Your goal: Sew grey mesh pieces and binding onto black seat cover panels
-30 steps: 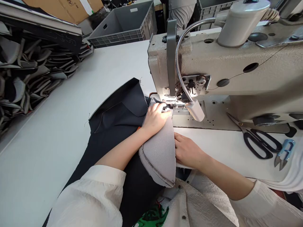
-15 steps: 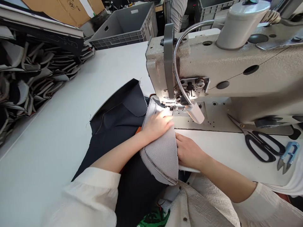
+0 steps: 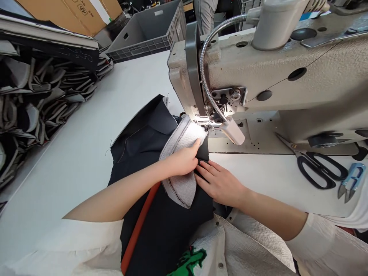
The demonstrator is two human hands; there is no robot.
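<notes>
A curved piece of grey mesh fabric (image 3: 184,191) with stitched edges lies over black fabric (image 3: 138,138), its top end under the needle area of the sewing machine (image 3: 218,111). My left hand (image 3: 184,159) is on the grey mesh, forefinger stretched toward the presser foot and the other fingers curled at the mesh's right edge. Just right of it, my right hand (image 3: 220,182) lies flat on the black fabric with fingers spread, fingertips near the mesh's edge. An orange-red strip (image 3: 140,226) shows across the black fabric below my left forearm. The needle tip is lost in the lamp's glare.
Black-handled scissors (image 3: 319,168) and blue thread snips (image 3: 352,182) lie at the right of the white table (image 3: 57,165). Stacks of cut pieces (image 3: 43,96) line the left. A grey crate (image 3: 149,34) stands behind, with a person's leg (image 3: 205,15) beside it.
The grey mesh has shifted left, uncovering black fabric on its right. My right hand has come out from beside the mesh and flattened on the black fabric. More of the orange-red strip shows.
</notes>
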